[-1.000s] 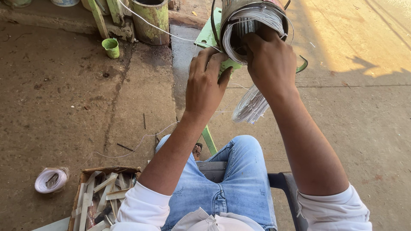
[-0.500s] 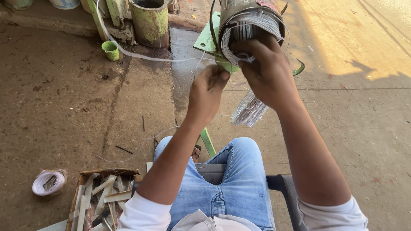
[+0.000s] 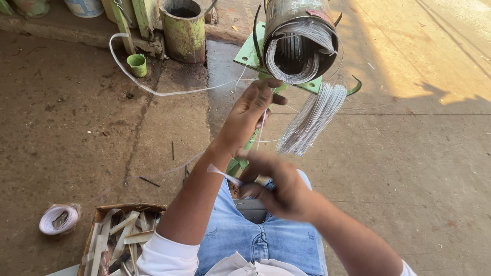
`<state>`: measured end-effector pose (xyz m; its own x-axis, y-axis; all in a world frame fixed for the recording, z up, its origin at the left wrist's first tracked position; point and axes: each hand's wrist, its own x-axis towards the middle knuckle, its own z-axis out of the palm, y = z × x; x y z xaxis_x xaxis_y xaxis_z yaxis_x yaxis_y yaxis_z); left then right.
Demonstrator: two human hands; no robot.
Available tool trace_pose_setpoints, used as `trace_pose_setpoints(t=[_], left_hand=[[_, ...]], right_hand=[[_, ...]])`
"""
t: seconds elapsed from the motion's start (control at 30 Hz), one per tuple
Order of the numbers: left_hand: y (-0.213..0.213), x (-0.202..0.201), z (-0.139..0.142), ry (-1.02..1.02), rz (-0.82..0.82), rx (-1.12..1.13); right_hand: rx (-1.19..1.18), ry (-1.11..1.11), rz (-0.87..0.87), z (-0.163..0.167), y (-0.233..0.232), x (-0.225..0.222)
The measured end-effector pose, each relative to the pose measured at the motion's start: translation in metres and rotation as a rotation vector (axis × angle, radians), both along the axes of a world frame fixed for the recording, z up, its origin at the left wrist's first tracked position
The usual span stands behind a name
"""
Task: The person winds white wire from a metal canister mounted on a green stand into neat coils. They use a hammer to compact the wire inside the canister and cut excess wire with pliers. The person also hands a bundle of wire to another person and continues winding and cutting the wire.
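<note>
A metal cylinder (image 3: pixel 299 30) lies on a green stand (image 3: pixel 250 51) ahead of me, with coils of pale wire (image 3: pixel 302 53) stuffed in its open end. A loose bundle of the same wire (image 3: pixel 312 120) hangs down below it. My left hand (image 3: pixel 248 115) is raised under the cylinder, fingers pinching a thin white strand (image 3: pixel 169 92) that loops away to the left. My right hand (image 3: pixel 279 186), blurred, is low above my knees and grips a short white strip (image 3: pixel 222 174).
A rusty green pot (image 3: pixel 183 28) and a small green cup (image 3: pixel 136 65) stand at the back left. A cardboard box of pale strips (image 3: pixel 120 237) and a roll of white tape (image 3: pixel 59 219) lie at my lower left on the concrete floor.
My right hand has dropped from the cylinder's mouth to my lap with a white strip. The left hand has turned palm up, and a strand is drawn out to the left.
</note>
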<state>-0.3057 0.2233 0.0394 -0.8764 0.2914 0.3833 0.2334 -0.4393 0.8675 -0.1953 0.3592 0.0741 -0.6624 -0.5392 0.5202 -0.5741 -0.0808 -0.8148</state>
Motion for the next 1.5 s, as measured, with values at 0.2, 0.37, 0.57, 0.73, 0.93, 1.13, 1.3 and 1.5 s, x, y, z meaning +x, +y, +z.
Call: trace_pose_setpoints(t=[0.2,0.37,0.57,0.73,0.93,1.13,1.3,1.5], left_hand=[[0.01,-0.007,-0.003,0.565,0.764,-0.488],[0.014,-0.005,-0.004,0.533,0.784,-0.54],[0.021,-0.007,-0.009,0.638,0.937,-0.644],[0.021,-0.011,-0.015,0.635,0.924,-0.71],[0.021,-0.014,-0.015,0.661,0.966,-0.7],[0.03,-0.015,-0.015,0.61,1.015,-0.739],[0.036,-0.017,-0.014,0.607,1.079,-0.731],[0.037,-0.012,-0.001,0.521,1.011,-0.721]], right_hand=[[-0.049,0.04,-0.619,0.015,0.041,-0.038],[0.309,0.602,-0.984,0.032,0.062,-0.088],[0.492,0.931,-1.197,0.035,0.044,-0.111],[0.553,0.892,-1.156,0.022,0.043,-0.122],[0.555,0.773,-1.051,0.033,0.046,-0.128],[0.753,0.761,-1.026,0.04,0.05,-0.146],[0.807,0.702,-0.865,0.05,0.049,-0.145],[0.572,0.777,-0.942,0.039,0.05,-0.117]])
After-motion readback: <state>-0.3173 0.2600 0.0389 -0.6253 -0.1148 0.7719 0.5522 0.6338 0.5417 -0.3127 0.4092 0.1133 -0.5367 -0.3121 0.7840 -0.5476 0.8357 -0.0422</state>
